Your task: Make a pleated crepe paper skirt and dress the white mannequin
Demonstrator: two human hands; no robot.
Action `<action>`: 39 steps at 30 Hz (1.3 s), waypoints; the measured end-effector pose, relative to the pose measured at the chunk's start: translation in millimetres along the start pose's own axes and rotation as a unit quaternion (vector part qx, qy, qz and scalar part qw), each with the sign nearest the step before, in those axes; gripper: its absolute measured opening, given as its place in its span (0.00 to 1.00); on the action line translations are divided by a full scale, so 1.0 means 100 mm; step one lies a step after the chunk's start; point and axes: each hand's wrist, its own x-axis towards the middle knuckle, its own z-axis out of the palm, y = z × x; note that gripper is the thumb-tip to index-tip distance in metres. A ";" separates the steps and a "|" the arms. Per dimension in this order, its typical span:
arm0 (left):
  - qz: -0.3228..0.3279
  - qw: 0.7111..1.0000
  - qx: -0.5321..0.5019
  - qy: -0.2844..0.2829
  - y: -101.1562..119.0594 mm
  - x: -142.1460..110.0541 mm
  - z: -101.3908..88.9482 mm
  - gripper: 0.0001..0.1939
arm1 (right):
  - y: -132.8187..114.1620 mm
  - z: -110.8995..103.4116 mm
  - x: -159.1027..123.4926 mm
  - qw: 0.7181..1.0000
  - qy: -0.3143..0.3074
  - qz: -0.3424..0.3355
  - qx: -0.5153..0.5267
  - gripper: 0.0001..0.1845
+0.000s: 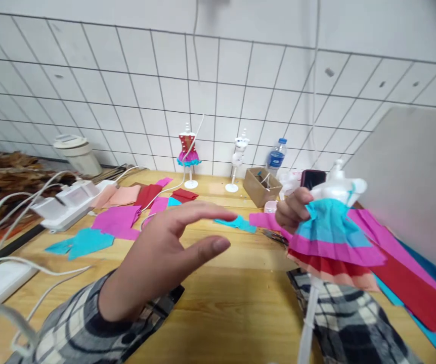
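My right hand grips a small white dress form near its chest, lifted above the right side of the table. The form wears a layered crepe paper skirt in turquoise, magenta, red and peach, and its white stand pole slants down below. My left hand is raised over the middle of the table, its thumb and fingers apart, with nothing between them. Beyond it lies a turquoise paper scrap. A pair of dark scissors rests beside my right hand, partly hidden by the skirt.
At the back stand a dressed mini form and a white one. A cardboard box, water bottle and phone are behind my right hand. Paper strips lie right; magenta paper and a power strip left.
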 end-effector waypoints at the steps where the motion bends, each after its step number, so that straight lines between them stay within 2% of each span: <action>1: 0.049 0.999 0.009 -0.004 0.01 -0.01 0.03 0.11 | 0.01 0.05 0.00 0.999 0.004 -0.006 0.038 0.25; 4: 0.166 0.984 0.057 -0.006 0.04 -0.05 0.14 0.11 | 0.06 0.26 -0.02 0.984 -0.002 0.009 0.178 0.24; 9: 0.225 0.965 0.132 0.034 0.07 -0.11 0.30 0.09 | 0.22 0.46 -0.09 0.933 -0.136 0.060 0.329 0.16; 11: 0.242 0.955 0.166 0.037 0.06 -0.13 0.33 0.08 | 0.28 0.50 -0.08 0.923 -0.147 0.060 0.351 0.13; 13: 0.258 0.946 0.190 0.047 0.06 -0.15 0.34 0.06 | 0.30 0.52 -0.04 0.928 -0.146 0.068 0.336 0.12; 16: 0.266 0.941 0.198 0.064 0.07 -0.17 0.33 0.05 | 0.27 0.55 0.06 0.939 -0.151 0.073 0.302 0.17; 22: 0.202 0.964 0.165 0.056 0.10 -0.14 0.21 0.14 | 0.20 0.53 0.09 0.960 -0.123 0.056 0.245 0.23; 25: 0.187 0.973 0.134 0.010 0.09 -0.14 0.16 0.18 | 0.23 0.50 0.10 0.972 -0.105 0.046 0.207 0.28; 27: 0.174 0.980 0.095 -0.009 0.08 -0.14 0.15 0.21 | 0.25 0.49 0.12 0.978 -0.090 0.030 0.186 0.28; 29: 0.165 0.984 0.072 0.002 0.08 -0.13 0.14 0.21 | 0.26 0.48 0.14 0.981 -0.090 0.012 0.174 0.25; 33: 0.204 0.967 0.150 0.015 0.08 -0.10 0.16 0.10 | 0.27 0.47 0.15 0.974 -0.129 -0.006 0.184 0.23; 39: 0.257 0.927 0.272 0.019 0.03 -0.09 0.23 0.10 | 0.35 0.46 0.15 0.982 -0.128 -0.008 0.142 0.29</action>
